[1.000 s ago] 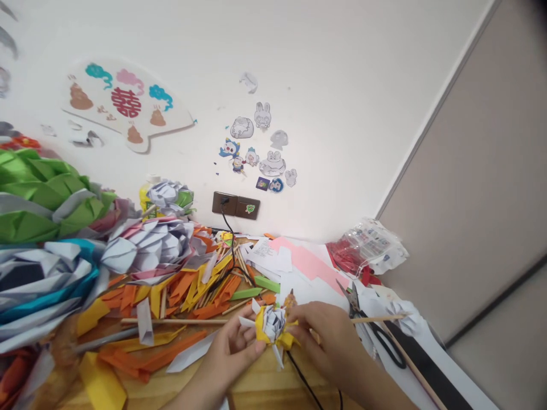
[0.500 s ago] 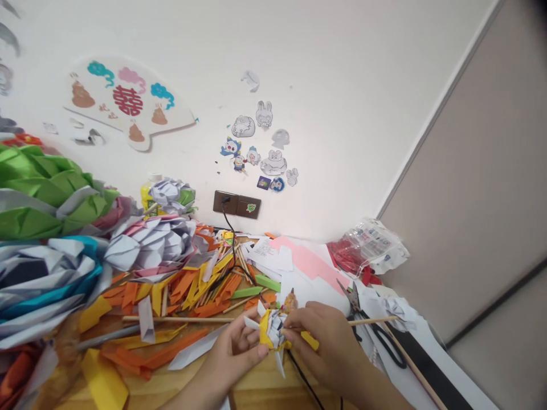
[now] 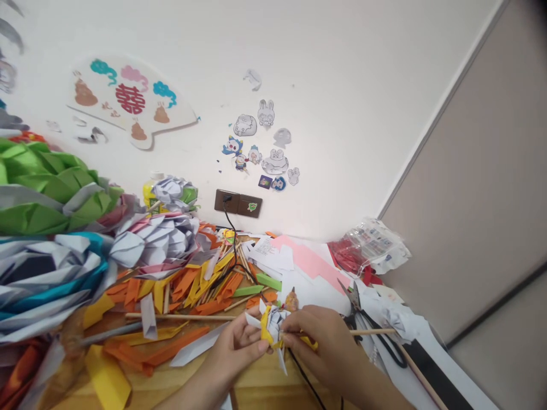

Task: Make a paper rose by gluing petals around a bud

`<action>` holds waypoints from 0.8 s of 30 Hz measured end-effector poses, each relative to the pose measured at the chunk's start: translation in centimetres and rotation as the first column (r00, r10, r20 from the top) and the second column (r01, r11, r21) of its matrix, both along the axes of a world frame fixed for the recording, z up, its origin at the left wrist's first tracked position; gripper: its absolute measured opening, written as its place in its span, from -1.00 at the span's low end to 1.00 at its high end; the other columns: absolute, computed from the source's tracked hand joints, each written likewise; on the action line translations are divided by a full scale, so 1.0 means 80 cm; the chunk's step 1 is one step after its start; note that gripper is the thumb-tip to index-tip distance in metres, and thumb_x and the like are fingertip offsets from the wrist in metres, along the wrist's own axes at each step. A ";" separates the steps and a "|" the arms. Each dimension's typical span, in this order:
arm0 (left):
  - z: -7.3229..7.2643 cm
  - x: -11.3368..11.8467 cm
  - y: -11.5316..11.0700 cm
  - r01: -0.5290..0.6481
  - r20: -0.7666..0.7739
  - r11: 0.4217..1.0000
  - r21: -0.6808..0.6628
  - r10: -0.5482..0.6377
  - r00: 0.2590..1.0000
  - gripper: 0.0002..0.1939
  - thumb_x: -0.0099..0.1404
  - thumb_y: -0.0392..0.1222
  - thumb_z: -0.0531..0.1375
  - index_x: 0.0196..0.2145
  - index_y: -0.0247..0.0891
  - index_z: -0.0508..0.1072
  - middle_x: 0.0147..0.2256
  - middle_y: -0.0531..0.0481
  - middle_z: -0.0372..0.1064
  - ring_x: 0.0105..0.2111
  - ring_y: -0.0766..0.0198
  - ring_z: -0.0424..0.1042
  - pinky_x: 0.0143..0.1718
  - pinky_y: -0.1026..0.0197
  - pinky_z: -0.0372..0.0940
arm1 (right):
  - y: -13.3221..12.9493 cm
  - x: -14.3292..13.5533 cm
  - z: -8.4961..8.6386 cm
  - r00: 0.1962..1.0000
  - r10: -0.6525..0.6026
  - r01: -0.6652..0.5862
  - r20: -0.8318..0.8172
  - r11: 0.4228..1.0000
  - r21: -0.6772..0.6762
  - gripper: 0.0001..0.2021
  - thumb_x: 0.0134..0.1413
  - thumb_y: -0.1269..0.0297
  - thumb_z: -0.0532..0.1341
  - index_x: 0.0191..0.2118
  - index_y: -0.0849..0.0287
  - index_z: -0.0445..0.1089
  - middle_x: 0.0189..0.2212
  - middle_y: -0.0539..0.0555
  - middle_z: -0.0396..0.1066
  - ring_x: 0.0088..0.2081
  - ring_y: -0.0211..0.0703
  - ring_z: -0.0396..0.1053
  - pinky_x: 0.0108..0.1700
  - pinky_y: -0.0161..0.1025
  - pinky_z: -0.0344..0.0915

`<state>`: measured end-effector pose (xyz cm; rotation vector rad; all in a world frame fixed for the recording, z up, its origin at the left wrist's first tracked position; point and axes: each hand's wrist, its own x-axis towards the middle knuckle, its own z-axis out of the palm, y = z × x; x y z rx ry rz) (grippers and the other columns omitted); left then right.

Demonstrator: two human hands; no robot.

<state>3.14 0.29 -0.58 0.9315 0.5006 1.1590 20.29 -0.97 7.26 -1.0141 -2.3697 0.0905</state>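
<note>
A small folded-paper flower point(image 3: 276, 322), white in the middle with yellow and white pieces round it, is between my hands above the table. My left hand point(image 3: 239, 344) supports its left side, thumb in front and fingers curled behind. My right hand point(image 3: 322, 341) is closed at the flower's right side, its fingertips pinched against the paper. A thin wooden stick point(image 3: 371, 331) emerges to the right from behind this hand, in line with the pinch; the part in the grip is mostly hidden. Loose yellow paper point(image 3: 310, 341) shows under my right fingers.
Folded orange strips point(image 3: 183, 285) and yellow paper pieces point(image 3: 106, 376) litter the wooden table point(image 3: 171, 390). Large paper flowers point(image 3: 47, 188) stand left. Black-handled scissors point(image 3: 376, 327) lie right, beyond my right hand. A black cable point(image 3: 233, 228) runs down from the wall socket point(image 3: 238, 204).
The outer end of the stick has dipped lower. My right fingers have shifted slightly against the flower, which has turned a little. My left hand keeps its hold.
</note>
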 end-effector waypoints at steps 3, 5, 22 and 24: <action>-0.001 0.000 0.001 -0.003 -0.012 1.000 0.006 0.003 1.000 -0.50 -0.08 -0.07 0.40 -0.16 -0.22 0.44 -0.30 -0.06 0.50 -0.32 0.22 0.45 -0.27 0.23 0.29 | 0.001 -0.001 0.000 0.999 0.022 -0.024 0.029 0.997 0.077 -0.83 0.17 0.32 0.07 -0.42 0.12 0.35 -0.54 -0.04 0.41 -0.47 -0.28 0.32 -0.44 -0.37 0.12; -0.002 0.000 0.001 0.002 0.000 1.000 0.002 -0.002 1.000 -0.50 -0.08 -0.08 0.40 -0.16 -0.23 0.44 -0.33 -0.06 0.50 -0.33 0.23 0.44 -0.28 0.24 0.29 | 0.002 -0.001 -0.001 0.997 0.033 -0.046 0.076 0.983 0.177 -0.76 0.19 0.34 0.03 -0.47 0.14 0.34 -0.58 -0.04 0.36 -0.50 -0.27 0.27 -0.47 -0.36 0.08; 0.009 -0.006 -0.004 0.076 0.097 0.992 -0.104 -0.066 0.993 -0.66 0.02 -0.20 0.36 -0.20 -0.24 0.48 -0.27 -0.09 0.45 -0.24 0.25 0.37 -0.21 0.22 0.28 | 0.003 0.001 0.013 0.936 0.089 -0.251 0.340 0.847 0.469 -0.77 0.26 0.42 -0.03 -0.29 0.23 0.36 -0.51 0.04 0.35 -0.47 -0.22 0.17 -0.46 -0.27 0.08; 0.011 -0.006 -0.004 0.092 0.098 0.990 -0.111 -0.082 0.992 -0.66 0.03 -0.20 0.35 -0.20 -0.26 0.48 -0.28 -0.09 0.45 -0.27 0.27 0.37 -0.23 0.23 0.28 | 0.005 0.002 0.010 0.948 0.103 -0.244 0.300 0.843 0.480 -0.76 0.26 0.42 -0.05 -0.29 0.20 0.35 -0.50 0.04 0.36 -0.48 -0.22 0.18 -0.47 -0.28 0.07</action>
